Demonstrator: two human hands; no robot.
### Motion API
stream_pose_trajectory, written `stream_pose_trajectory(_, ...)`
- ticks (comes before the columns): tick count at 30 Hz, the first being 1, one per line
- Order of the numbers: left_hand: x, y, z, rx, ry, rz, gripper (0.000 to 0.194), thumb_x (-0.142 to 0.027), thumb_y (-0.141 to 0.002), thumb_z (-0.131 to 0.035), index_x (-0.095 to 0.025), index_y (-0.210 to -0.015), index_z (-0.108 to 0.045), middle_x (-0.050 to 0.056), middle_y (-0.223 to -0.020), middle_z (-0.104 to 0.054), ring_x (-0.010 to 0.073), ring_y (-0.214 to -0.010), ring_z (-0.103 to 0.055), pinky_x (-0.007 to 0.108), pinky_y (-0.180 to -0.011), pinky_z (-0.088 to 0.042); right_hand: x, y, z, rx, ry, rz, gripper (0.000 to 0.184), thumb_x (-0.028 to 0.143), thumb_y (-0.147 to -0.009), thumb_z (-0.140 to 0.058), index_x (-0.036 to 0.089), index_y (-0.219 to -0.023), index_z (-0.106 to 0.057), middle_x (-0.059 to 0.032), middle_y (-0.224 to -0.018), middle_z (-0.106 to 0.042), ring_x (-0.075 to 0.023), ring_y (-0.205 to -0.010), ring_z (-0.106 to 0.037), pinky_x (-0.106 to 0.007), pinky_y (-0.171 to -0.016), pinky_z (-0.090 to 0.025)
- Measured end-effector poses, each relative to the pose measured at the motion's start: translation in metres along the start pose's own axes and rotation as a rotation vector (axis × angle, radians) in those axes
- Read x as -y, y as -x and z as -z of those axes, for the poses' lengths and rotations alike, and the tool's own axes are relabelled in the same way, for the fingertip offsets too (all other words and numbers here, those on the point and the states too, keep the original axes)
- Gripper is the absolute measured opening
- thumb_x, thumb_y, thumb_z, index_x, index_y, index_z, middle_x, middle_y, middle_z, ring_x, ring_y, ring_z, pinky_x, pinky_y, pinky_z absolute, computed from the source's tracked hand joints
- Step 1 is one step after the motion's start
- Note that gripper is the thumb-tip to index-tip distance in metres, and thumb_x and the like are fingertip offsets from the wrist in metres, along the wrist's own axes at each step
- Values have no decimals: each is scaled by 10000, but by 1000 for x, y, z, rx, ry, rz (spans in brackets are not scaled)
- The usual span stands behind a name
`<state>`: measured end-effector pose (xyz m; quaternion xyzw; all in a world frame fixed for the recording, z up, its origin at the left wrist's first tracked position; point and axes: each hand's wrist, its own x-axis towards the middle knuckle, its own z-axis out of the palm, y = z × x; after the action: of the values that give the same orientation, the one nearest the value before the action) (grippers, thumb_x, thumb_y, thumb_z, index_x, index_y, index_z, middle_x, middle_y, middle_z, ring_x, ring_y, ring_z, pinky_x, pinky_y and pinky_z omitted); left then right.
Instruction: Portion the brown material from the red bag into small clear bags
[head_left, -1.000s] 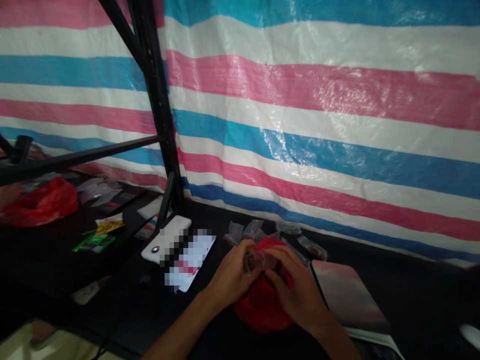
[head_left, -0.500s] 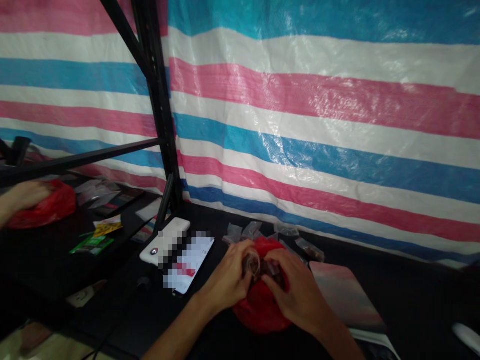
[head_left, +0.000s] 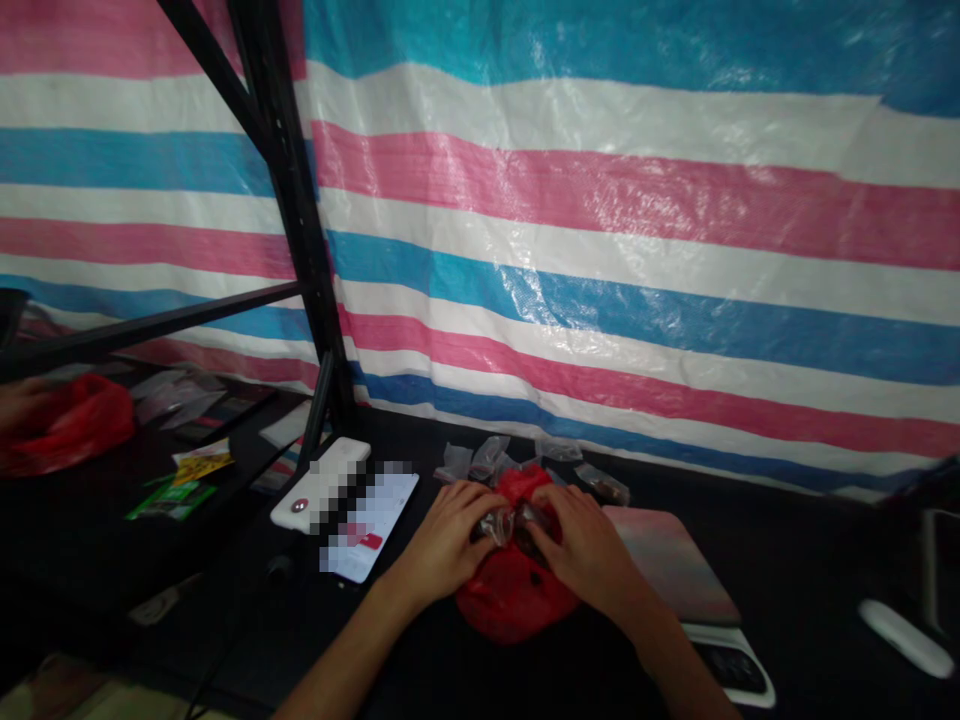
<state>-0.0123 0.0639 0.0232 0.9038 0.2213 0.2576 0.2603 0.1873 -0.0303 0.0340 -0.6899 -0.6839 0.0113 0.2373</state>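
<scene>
A red plastic bag (head_left: 517, 605) lies on the black table in front of me, its mouth gaping between my hands. My left hand (head_left: 442, 545) is closed at the bag's left side, with a small clear plastic bag (head_left: 496, 527) pinched between thumb and fingers. Opposite it, my right hand (head_left: 589, 545) curls over the right rim, thumb and fingers around dark brown pieces (head_left: 531, 530) whose kind I cannot make out. Behind the red bag lie several small clear bags (head_left: 491, 457), one with brown contents (head_left: 604, 485).
To the left are a phone (head_left: 375, 530) and a white device (head_left: 330, 480). At right stand a scale (head_left: 675, 565) and a white oblong object (head_left: 906, 638). Beyond the black post (head_left: 289, 200), a co-worker's hand (head_left: 21, 405) reaches into another red bag (head_left: 90, 420). Striped sheeting (head_left: 600, 200) hangs behind.
The view has shifted slightly right. The clear bag in my left hand has turned, its round opening no longer showing. My right fingers have shifted over the brown pieces.
</scene>
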Motion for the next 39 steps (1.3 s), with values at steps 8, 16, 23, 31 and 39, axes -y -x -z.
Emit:
stream_pose_trajectory(8,-3,-1,-2,-4,-4,0,491,-24,-824,-629,-272,-1248,-625,18,-1117,-708,219,-1049,-583,373,-929,-404,1,-2,7,-24,-77,1,230,82,-878,-543,204,-1058,-615,-87,-1103,-663,-268,-1045,-611,-411,-910,-462)
stream_pose_trajectory(16,-6,-1,-3,38,-59,30,420,-108,-909,-589,-265,-1299,-588,27,-1094,-700,230,-1001,-587,379,-877,-369,2,-1,12,-19,-73,-14,227,122,-891,-581,214,-1094,-626,-85,-1119,-659,-268,-1063,-598,-410,-937,-451)
stream_pose_trajectory(23,-7,-1,-3,4,-41,40,479,-54,-873,-575,-270,-1300,-573,33,-1111,-680,225,-1029,-572,373,-891,-366,3,0,11,36,-84,48,340,36,-823,-558,228,-1090,-649,-57,-1124,-683,-253,-1065,-586,-393,-940,-430)
stream_pose_trajectory(31,-7,0,-4,0,-20,25,460,-51,-883,-554,-273,-1285,-584,36,-1092,-675,223,-1025,-570,367,-888,-380,4,0,11,43,-91,29,318,59,-840,-571,239,-1087,-659,-41,-1102,-684,-245,-1039,-585,-385,-913,-418)
stream_pose_trajectory(39,-14,-9,-5,71,-99,-50,494,-68,-902,-537,-268,-1354,-527,58,-1176,-655,241,-1080,-531,407,-942,-369,0,1,14,27,-123,44,324,49,-842,-559,227,-1094,-659,-50,-1124,-685,-232,-1047,-594,-377,-937,-439)
